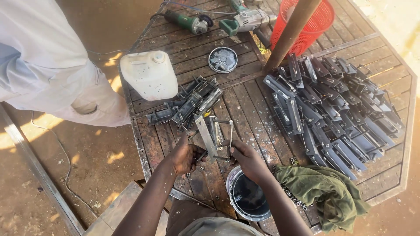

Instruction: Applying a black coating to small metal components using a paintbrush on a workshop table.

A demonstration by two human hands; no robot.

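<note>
My left hand [184, 156] and my right hand [246, 158] both grip a grey metal bracket assembly [213, 135], a flat strip with a bent rod frame, held just above the wooden slat table [245, 98]. The left hand holds its lower left end, the right hand its lower right end. A small pile of similar dark metal brackets [189, 104] lies just beyond my hands. A large heap of the same brackets [334, 109] covers the table's right side.
A white plastic jerrycan [149, 74] stands at the left edge. Two angle grinders [189, 22] [247, 20], a round tin [222, 59], a red basket [313, 24] and a wooden pole [288, 32] are at the back. A black bucket [248, 196] and green cloth [330, 194] lie near me. Another person in light clothes [52, 65] stands left.
</note>
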